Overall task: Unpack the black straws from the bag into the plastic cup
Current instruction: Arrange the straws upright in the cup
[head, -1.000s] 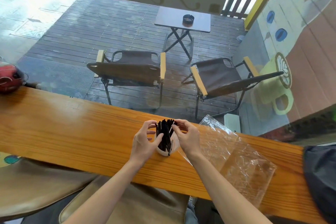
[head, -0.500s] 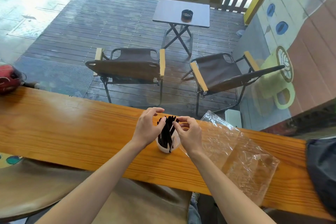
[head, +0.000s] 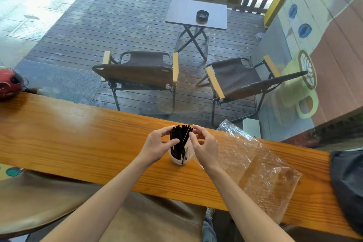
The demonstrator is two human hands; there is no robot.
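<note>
Both hands, left hand [head: 157,144] and right hand [head: 206,146], pinched the black straws [head: 179,141] standing in the cup [head: 179,158] near the counter's [head: 78,133] far edge.

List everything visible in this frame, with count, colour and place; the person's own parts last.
black straws: a bundle, black, standing in the cup
plastic cup: one, pale, on the counter between the hands
bag: one, clear, flat on the counter, right of the cup
counter: one, orange wood, across the frame
folding chairs: two, brown, on the deck outside
small table: one, grey, behind the chairs
ashtray: one, black, on that table
left hand: fingers at the straws
right hand: fingers at the straws
</note>
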